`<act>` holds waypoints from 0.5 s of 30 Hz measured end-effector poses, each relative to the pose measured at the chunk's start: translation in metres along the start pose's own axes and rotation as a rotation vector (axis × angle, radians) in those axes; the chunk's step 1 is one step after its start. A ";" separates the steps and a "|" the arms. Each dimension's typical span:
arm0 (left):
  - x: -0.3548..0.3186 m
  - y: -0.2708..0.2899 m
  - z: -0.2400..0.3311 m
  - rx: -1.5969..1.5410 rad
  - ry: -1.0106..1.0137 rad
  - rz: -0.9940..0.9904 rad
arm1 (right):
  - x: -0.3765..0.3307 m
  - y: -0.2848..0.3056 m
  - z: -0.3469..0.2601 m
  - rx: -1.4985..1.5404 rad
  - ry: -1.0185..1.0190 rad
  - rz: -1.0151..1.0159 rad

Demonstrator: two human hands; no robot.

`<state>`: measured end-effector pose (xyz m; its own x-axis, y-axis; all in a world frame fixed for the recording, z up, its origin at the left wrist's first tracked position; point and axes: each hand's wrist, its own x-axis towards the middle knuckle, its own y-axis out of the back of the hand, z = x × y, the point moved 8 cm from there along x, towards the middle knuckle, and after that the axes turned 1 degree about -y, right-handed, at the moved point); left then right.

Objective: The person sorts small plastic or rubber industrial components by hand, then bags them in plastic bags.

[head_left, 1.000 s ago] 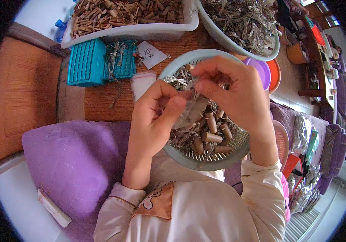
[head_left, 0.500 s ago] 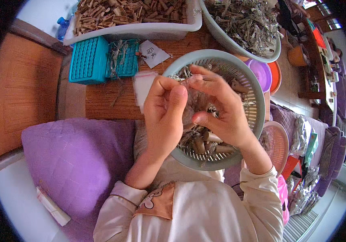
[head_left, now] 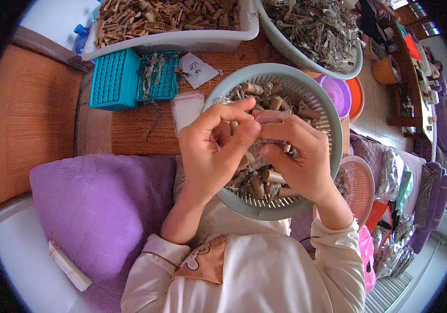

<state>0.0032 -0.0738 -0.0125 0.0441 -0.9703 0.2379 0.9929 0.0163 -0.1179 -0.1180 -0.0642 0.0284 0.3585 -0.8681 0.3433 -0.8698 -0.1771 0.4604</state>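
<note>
Dark, slanted handwritten characters, set large, show on the upper face of 1 white paper slip (head_left: 200, 78), which lies askew on the wooden table (head_left: 129, 130) towards its far edge, just beside the right edge of a teal tray (head_left: 171, 89). On the cream shirt (head_left: 270, 271), what looks like tiny dark lettering runs along the upper edge of an orange-brown patch (head_left: 210, 268), too small to read.

Brown cylindrical pieces (head_left: 274, 176) inside round grey plastic basket (head_left: 338, 143), boxy teal plastic rack (head_left: 115, 81) at its ten o'clock, white rectangular plastic tub (head_left: 192, 40) at eleven, purple quilted cushion (head_left: 98, 208) at eight
</note>
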 end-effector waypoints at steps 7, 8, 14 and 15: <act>0.006 0.009 0.003 0.011 -0.027 -0.019 | -0.008 0.002 0.002 -0.022 -0.063 -0.030; 0.005 0.010 0.007 0.010 -0.027 -0.021 | -0.009 0.003 0.004 -0.020 -0.085 -0.032; 0.000 -0.004 0.006 0.235 0.020 -0.254 | -0.011 0.002 0.003 -0.020 -0.088 -0.071; 0.001 -0.005 0.006 0.253 0.033 -0.265 | -0.012 0.002 0.004 -0.020 -0.087 -0.071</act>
<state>-0.0012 -0.0733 -0.0060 -0.2178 -0.9559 0.1968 0.9655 -0.1815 0.1868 -0.1259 -0.0559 0.0217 0.3874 -0.8908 0.2376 -0.8361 -0.2309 0.4977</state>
